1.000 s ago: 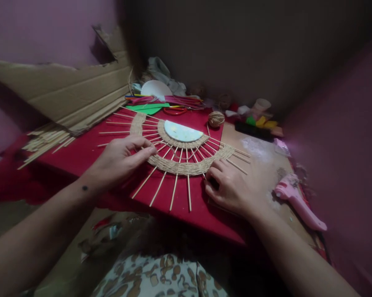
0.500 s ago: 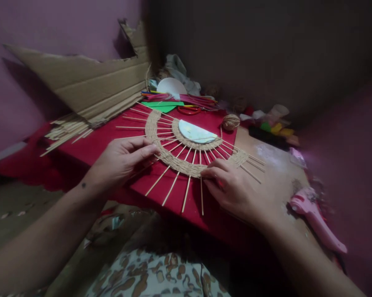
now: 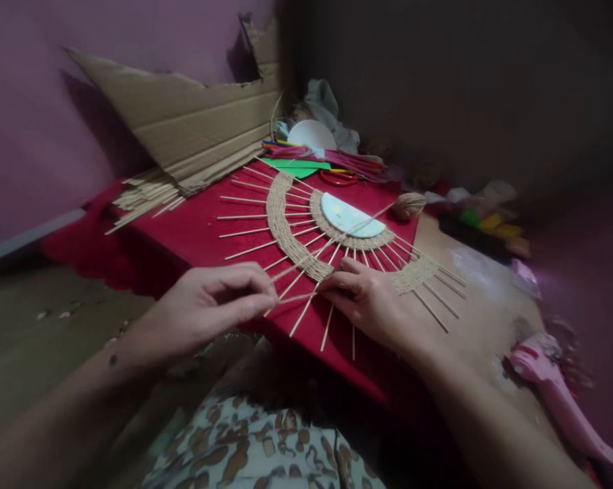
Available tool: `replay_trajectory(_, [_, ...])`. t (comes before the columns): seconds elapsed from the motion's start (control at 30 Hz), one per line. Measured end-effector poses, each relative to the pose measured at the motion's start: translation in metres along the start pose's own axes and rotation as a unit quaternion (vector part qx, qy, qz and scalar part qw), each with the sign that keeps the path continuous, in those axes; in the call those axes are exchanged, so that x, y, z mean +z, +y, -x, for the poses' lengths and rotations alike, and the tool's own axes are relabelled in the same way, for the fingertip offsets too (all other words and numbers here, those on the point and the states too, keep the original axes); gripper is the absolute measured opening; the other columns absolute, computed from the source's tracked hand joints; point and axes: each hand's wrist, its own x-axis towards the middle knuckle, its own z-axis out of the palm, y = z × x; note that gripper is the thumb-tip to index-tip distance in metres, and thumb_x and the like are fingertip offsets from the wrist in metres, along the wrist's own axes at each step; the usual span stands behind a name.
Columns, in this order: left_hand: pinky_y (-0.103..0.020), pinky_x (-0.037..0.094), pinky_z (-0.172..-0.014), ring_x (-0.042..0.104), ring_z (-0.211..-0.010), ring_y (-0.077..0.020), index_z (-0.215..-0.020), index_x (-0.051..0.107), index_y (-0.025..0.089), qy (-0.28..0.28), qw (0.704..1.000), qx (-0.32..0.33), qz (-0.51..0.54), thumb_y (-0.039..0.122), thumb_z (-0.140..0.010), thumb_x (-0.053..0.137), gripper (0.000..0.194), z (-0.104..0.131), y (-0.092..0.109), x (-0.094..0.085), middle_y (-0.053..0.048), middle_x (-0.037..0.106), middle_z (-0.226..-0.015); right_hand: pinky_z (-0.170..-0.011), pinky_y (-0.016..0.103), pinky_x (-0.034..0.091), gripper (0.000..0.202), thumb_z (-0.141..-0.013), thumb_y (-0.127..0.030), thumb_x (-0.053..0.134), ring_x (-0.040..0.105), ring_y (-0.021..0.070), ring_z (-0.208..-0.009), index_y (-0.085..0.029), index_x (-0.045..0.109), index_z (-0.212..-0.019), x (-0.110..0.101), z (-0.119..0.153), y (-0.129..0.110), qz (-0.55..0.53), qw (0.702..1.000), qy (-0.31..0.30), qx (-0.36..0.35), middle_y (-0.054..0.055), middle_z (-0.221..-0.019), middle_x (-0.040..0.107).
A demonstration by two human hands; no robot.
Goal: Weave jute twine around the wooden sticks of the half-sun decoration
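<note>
A half-round weaving (image 3: pixel 282 227) of light thin sticks and tan twine lies on the red cloth. Its sticks fan out from a pale blue half-disc (image 3: pixel 351 216) through two woven bands. My left hand (image 3: pixel 225 302) is closed in a pinch on the twine (image 3: pixel 296 298), left of the outer band and just off the stick tips. The twine runs in a loop toward the band, and a strand crosses the half-disc to the twine ball (image 3: pixel 409 206). My right hand (image 3: pixel 370 295) is closed on the outer band near its middle; its fingertips are partly hidden.
Torn cardboard (image 3: pixel 204 122) leans at the back left over a pile of loose sticks (image 3: pixel 146 197). Behind the weaving lie green sheets (image 3: pixel 301 167), red-handled scissors (image 3: pixel 338 178) and pink rods (image 3: pixel 351 161). A pink glue gun (image 3: pixel 555 387) rests at the right edge.
My left hand has pulled away from the band toward me, drawing out the twine, and the strand to the ball is now stretched across the half-disc. The view has shifted left.
</note>
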Motion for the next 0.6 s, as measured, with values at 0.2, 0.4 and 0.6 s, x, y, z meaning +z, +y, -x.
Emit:
replay_trajectory(0.2, [-0.014, 0.042, -0.054, 0.055, -0.059, -0.0069, -0.079, 0.069, 0.019, -0.094, 0.994, -0.016, -0.052, 0.029, -0.086, 0.056, 0.018, 0.028, 0.003, 0.022, 0.002, 0.064, -0.069, -0.069, 0.028, 0.046, 0.010, -0.086, -0.015, 0.059, 0.058, 0.0139, -0.079, -0.018, 0.068, -0.084, 0.000, 0.002, -0.002, -0.039, 0.999, -0.003, -0.014, 0.003, -0.088, 0.061])
replay_trajectory(0.4, [-0.016, 0.047, -0.056, 0.060, -0.060, -0.0086, -0.077, 0.067, 0.016, -0.092, 0.989, -0.113, 0.033, 0.031, -0.085, 0.056, 0.020, 0.032, -0.016, 0.036, 0.000, 0.065, -0.068, -0.068, 0.028, 0.046, 0.018, -0.084, -0.012, 0.057, 0.058, 0.0157, -0.081, -0.017, 0.068, -0.096, -0.001, 0.003, -0.003, -0.005, 0.999, -0.006, -0.036, 0.005, -0.089, 0.061])
replay_trajectory(0.6, [-0.016, 0.045, -0.049, 0.060, -0.053, -0.0090, -0.077, 0.066, 0.016, -0.029, 0.994, -0.109, 0.000, 0.036, -0.085, 0.055, 0.025, 0.030, -0.016, 0.022, -0.001, 0.067, -0.064, -0.066, 0.028, 0.043, 0.026, -0.090, -0.014, 0.047, 0.056, 0.0160, -0.078, -0.017, 0.069, -0.103, 0.006, 0.006, -0.002, 0.086, 0.991, 0.006, -0.100, 0.007, -0.086, 0.060])
